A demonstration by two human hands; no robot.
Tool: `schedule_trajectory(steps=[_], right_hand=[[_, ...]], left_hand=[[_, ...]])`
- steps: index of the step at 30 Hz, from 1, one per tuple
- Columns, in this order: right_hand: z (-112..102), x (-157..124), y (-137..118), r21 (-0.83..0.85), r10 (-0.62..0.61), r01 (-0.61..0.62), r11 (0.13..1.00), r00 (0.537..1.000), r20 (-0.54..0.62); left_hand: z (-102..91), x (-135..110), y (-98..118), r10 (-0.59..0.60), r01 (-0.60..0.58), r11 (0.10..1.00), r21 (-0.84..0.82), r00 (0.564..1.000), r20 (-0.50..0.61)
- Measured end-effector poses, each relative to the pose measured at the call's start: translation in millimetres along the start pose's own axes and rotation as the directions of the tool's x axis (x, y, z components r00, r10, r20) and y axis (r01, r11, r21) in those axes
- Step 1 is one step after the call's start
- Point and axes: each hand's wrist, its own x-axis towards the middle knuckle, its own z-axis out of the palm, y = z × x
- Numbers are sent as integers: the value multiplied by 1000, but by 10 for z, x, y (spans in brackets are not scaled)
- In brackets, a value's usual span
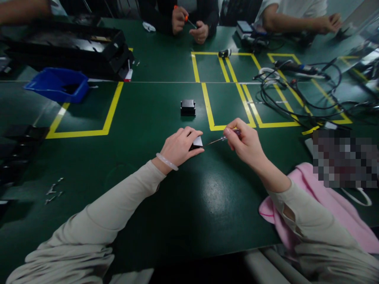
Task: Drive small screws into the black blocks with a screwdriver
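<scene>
My left hand (180, 145) is closed around a small black block with a pale top face (197, 142), pressing it to the green table; the fingers hide much of it. In my right hand (244, 142) is a screwdriver (217, 140), its handle gripped in the fingers and its thin shaft pointing left. The tip lies at or very near the block's right side; whether it touches I cannot tell. Beyond my left hand, a similar black block (188, 107) rests on the table by itself.
Loose screws (53, 190) lie at left, near dark parts (17, 154). A blue bin (59, 85) stands before a black crate (77, 51). Tangled cables (296, 94) cover the right, above a pink cloth (319, 201). Across the table a person's hands (189, 25) hold an orange-handled screwdriver.
</scene>
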Motion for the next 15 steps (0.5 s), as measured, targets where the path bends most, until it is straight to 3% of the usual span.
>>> schedule_trajectory(steps=[6, 15], right_hand=[[6, -6, 2, 54, 2, -3, 999, 1000, 20], [-3, -10, -8, 9, -28, 28, 1000, 999, 21]], left_hand=[[-17, 14, 7, 4, -6, 1000, 30, 999, 53], [-18, 13, -6, 18, -21, 999, 45, 998, 68]])
